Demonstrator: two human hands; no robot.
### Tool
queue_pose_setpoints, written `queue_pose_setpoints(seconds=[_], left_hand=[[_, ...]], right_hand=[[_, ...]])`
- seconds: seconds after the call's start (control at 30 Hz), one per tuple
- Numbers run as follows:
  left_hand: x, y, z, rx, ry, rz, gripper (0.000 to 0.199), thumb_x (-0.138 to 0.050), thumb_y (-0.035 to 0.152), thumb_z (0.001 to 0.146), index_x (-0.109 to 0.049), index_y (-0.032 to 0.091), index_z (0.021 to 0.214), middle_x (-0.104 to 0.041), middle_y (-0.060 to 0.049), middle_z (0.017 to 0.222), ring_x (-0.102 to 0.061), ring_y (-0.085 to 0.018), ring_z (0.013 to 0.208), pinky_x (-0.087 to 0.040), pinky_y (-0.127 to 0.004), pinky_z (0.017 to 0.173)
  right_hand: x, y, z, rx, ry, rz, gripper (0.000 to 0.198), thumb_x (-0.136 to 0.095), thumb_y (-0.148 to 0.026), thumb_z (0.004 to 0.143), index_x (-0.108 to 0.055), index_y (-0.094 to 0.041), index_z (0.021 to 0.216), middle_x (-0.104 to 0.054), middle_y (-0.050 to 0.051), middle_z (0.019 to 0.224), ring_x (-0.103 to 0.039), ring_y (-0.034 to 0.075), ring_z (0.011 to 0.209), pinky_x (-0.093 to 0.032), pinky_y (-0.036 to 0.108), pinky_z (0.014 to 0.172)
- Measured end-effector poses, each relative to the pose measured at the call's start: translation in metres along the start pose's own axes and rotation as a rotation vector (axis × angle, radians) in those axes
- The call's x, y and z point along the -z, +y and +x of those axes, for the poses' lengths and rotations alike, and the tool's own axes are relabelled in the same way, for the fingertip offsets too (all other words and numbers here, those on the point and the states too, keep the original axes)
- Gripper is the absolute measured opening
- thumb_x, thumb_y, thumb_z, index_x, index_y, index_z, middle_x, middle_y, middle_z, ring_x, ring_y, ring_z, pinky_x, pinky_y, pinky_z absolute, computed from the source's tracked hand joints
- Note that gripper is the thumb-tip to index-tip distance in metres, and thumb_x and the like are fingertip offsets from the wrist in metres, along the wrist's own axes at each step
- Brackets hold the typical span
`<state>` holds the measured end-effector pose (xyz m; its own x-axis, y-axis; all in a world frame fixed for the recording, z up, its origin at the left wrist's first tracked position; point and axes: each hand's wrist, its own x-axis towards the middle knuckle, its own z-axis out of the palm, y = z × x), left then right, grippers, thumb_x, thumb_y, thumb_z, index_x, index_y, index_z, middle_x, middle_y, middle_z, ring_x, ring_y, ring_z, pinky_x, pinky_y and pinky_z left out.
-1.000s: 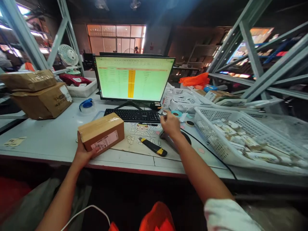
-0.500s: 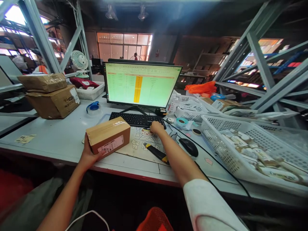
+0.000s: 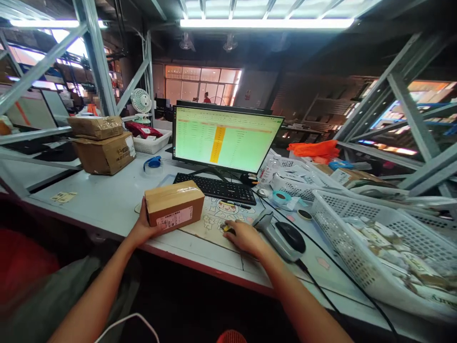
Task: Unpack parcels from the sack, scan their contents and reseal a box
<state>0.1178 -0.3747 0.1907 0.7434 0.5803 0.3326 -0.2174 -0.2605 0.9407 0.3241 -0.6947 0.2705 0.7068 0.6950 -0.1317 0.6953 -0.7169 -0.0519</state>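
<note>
A brown cardboard box [image 3: 174, 204] with a white shipping label stands tilted at the table's front edge. My left hand [image 3: 145, 226] grips its left end, thumb along the labelled side. Over the illustrated desk mat [image 3: 210, 224], my right hand [image 3: 246, 237] is closed round a utility knife [image 3: 227, 229]. Only the knife's yellow and dark end shows; the palm hides the rest. Just right of that hand lies a grey barcode scanner [image 3: 274, 236] with a cable, beside a black mouse [image 3: 291, 237]. A dark pen [image 3: 237, 205] rests below the keyboard [image 3: 217, 188].
Behind the keyboard stands a monitor [image 3: 228, 138] showing a spreadsheet. Two stacked cartons [image 3: 103, 152] and a blue tape dispenser [image 3: 152, 163] are at left. A white basket [image 3: 335, 238] of wrapped items flanks the right, near a teal tape roll [image 3: 281, 196].
My right hand has come back from the keyboard's front edge onto the utility knife, uncovering the pen. My left hand still holds the box. The view has tilted up and shifted left.
</note>
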Motion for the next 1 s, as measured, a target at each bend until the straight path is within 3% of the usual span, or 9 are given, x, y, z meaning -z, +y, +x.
queue_pose_setpoints(seconds=[0.07, 0.17, 0.23, 0.3, 0.43, 0.57, 0.77, 0.83, 1.0], left_hand=[[0.000, 0.008, 0.002, -0.006, -0.022, 0.015, 0.134, -0.091, 0.040, 0.063, -0.003, 0.030, 0.163, -0.035, -0.014, 0.159, -0.039, -0.032, 0.145, -0.031, -0.052, 0.121], [0.001, 0.036, 0.002, -0.010, 0.072, 0.211, 0.138, -0.091, 0.042, 0.059, -0.002, 0.027, 0.164, -0.032, -0.017, 0.157, -0.038, -0.035, 0.144, -0.033, -0.053, 0.119], [-0.001, 0.069, -0.003, -0.077, 0.139, 0.481, 0.141, -0.092, 0.044, 0.057, -0.002, 0.025, 0.164, -0.030, -0.019, 0.156, -0.034, -0.039, 0.144, -0.032, -0.057, 0.118], [-0.008, 0.108, -0.013, -0.234, 0.155, 0.807, 0.135, -0.090, 0.042, 0.060, -0.007, 0.023, 0.165, -0.029, -0.021, 0.156, -0.029, -0.045, 0.144, -0.026, -0.062, 0.119], [-0.031, 0.164, -0.035, -0.378, 0.024, 1.260, 0.108, -0.079, 0.021, 0.072, -0.021, 0.024, 0.163, -0.031, -0.021, 0.156, -0.024, -0.048, 0.144, -0.013, -0.067, 0.118], [-0.051, 0.168, -0.051, -0.357, -0.054, 1.396, 0.110, -0.076, 0.015, 0.072, -0.016, 0.025, 0.164, -0.031, -0.020, 0.157, -0.026, -0.047, 0.144, -0.011, -0.068, 0.117], [-0.058, 0.161, -0.062, -0.372, -0.025, 1.461, 0.107, -0.073, 0.016, 0.076, -0.014, 0.025, 0.164, -0.033, -0.021, 0.156, -0.028, -0.046, 0.142, -0.012, -0.067, 0.116], [-0.060, 0.161, -0.064, -0.377, -0.019, 1.470, 0.106, -0.071, 0.016, 0.076, -0.013, 0.025, 0.164, -0.034, -0.021, 0.156, -0.029, -0.046, 0.142, -0.013, -0.067, 0.116], [-0.062, 0.160, -0.067, -0.358, -0.022, 1.485, 0.107, -0.072, 0.016, 0.074, -0.016, 0.024, 0.164, -0.035, -0.021, 0.155, -0.029, -0.046, 0.142, -0.016, -0.067, 0.115]], right_hand=[[-0.008, 0.001, -0.011, 0.007, 0.087, 0.034, 0.047, -0.049, -0.039, 0.099, -0.063, -0.015, 0.136, -0.066, 0.019, 0.125, -0.065, 0.032, 0.113, -0.048, 0.040, 0.096], [-0.007, -0.002, -0.015, 0.046, 0.193, 0.236, 0.044, -0.042, -0.035, 0.101, -0.063, -0.011, 0.131, -0.068, 0.019, 0.117, -0.067, 0.028, 0.106, -0.049, 0.038, 0.095], [0.002, -0.011, -0.021, 0.083, 0.221, 0.492, 0.043, -0.038, -0.040, 0.101, -0.062, -0.013, 0.124, -0.070, 0.012, 0.096, -0.069, 0.023, 0.085, -0.053, 0.035, 0.080], [0.017, -0.026, -0.034, 0.140, 0.191, 0.764, 0.043, -0.037, -0.051, 0.101, -0.061, -0.017, 0.108, -0.063, 0.003, 0.074, -0.064, 0.019, 0.062, -0.052, 0.030, 0.060], [0.045, -0.068, -0.060, 0.309, 0.115, 1.112, 0.046, -0.048, -0.065, 0.093, -0.055, -0.020, 0.085, -0.055, -0.002, 0.065, -0.057, 0.013, 0.050, -0.046, 0.024, 0.045], [0.050, -0.098, -0.061, 0.388, 0.066, 1.277, 0.044, -0.056, -0.063, 0.089, -0.058, -0.019, 0.091, -0.062, -0.001, 0.074, -0.056, 0.011, 0.047, -0.045, 0.022, 0.041], [0.040, -0.113, -0.047, 0.357, 0.055, 1.357, 0.061, -0.057, -0.056, 0.089, -0.056, -0.017, 0.136, -0.060, -0.004, 0.070, -0.055, 0.011, 0.045, -0.046, 0.023, 0.041], [0.038, -0.115, -0.045, 0.371, 0.062, 1.340, 0.060, -0.056, -0.056, 0.089, -0.058, -0.017, 0.134, -0.059, -0.004, 0.069, -0.055, 0.010, 0.045, -0.046, 0.022, 0.041], [0.036, -0.121, -0.042, 0.386, 0.142, 1.275, 0.046, -0.052, -0.059, 0.091, -0.067, -0.019, 0.107, -0.051, -0.004, 0.063, -0.052, 0.010, 0.044, -0.045, 0.022, 0.041]])
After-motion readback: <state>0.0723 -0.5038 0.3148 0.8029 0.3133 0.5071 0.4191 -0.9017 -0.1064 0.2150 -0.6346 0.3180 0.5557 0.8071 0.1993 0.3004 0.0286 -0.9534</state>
